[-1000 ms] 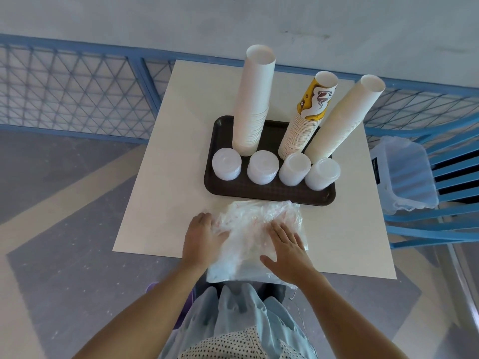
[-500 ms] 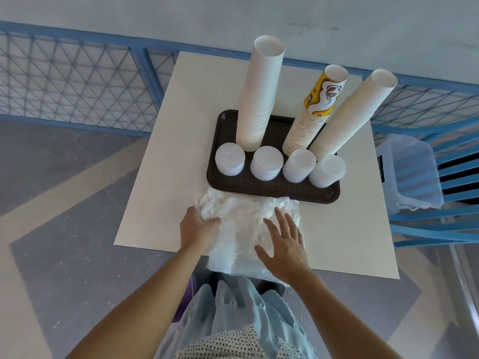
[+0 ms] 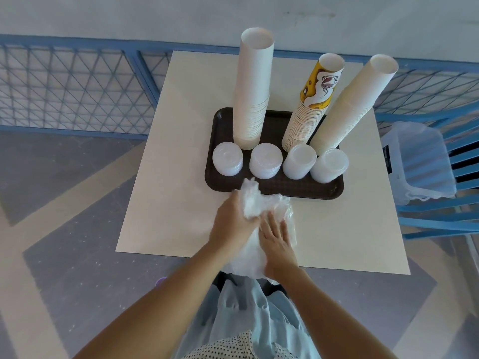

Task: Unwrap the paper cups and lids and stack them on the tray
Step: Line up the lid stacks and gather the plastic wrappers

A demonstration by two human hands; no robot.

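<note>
The left hand (image 3: 234, 221) now grips the plastic wrap (image 3: 259, 200), bunched where it lay spread; the right hand (image 3: 276, 242) presses it flat-fingered at the surface's (image 3: 168, 203) near edge. Cups (image 3: 255, 99) and lids (image 3: 265, 160) stand stacked on the tray (image 3: 334, 189), apparently finished.

Bare forearms, no sleeves, light-blue garment (image 3: 261, 314), white fabric w/ black dots (image 3: 241, 345)

Cream table (image 3: 181, 177) bearing tray (image 3: 298, 189), plastic wrap (image 3: 259, 200)
</note>
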